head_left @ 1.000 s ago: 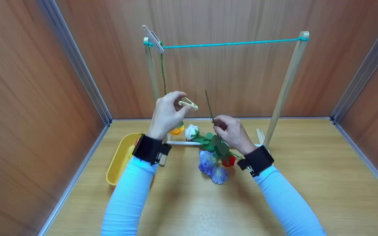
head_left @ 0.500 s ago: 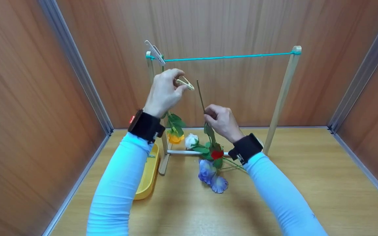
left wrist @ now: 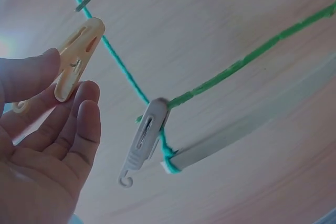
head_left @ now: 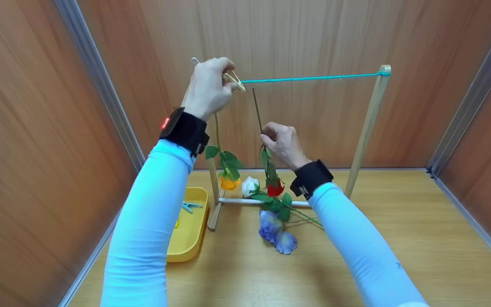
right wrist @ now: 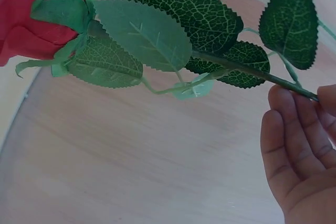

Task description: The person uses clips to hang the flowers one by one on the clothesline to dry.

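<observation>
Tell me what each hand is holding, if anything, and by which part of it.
Left hand: the cream clothespin, by its handles. Right hand: the red rose, by its stem.

From my station I log 2 arms reaching forward, the left arm (head_left: 143,213) extended higher than the right arm (head_left: 356,238), each elbow outside the head view. Left hand (head_left: 208,87) is raised with its back to the head camera, thumb (left wrist: 31,77) and fingers pinching, the other fingers partly bent in the left wrist view. Right hand (head_left: 283,144) sits lower and angles inward, also pinching; I see its thumb cut off by the right wrist view's edge.
</observation>
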Available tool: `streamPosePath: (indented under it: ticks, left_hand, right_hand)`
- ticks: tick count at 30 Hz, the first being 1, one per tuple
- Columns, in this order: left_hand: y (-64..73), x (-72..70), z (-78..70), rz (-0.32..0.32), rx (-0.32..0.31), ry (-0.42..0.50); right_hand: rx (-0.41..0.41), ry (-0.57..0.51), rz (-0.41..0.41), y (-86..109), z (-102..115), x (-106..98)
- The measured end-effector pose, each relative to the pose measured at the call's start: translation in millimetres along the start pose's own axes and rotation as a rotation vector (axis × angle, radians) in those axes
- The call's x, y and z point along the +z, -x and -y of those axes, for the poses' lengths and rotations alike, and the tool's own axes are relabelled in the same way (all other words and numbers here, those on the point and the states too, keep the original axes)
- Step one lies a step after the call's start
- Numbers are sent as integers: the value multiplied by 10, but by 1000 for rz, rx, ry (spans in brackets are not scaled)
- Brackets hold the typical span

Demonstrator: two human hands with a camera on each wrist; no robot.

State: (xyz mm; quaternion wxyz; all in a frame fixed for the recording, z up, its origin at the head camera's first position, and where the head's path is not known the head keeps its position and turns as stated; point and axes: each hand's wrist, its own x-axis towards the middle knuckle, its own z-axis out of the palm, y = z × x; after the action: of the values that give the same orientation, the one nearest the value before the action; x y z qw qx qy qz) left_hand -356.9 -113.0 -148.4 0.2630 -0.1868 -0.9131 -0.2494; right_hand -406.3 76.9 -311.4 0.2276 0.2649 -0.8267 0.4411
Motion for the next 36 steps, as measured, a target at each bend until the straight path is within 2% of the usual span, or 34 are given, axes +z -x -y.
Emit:
streamPosePath:
  ticks: [9,16,24,36]
  left_hand:
    - [-243,-29,-121,27,-22,-101]
    - [-383,-38,-114,33,-44,-114]
    - [-403,10,-36,23,-89,-123]
    - [-437,37,-71,0,-86,-165]
  right_hand:
    - [16,32,-19,-102,-27,-24]
    - [48,53,-34,-193,-36,-8]
    - [42,58,-25,-229,-10,90]
    - [33,61,-55,-247,33,144]
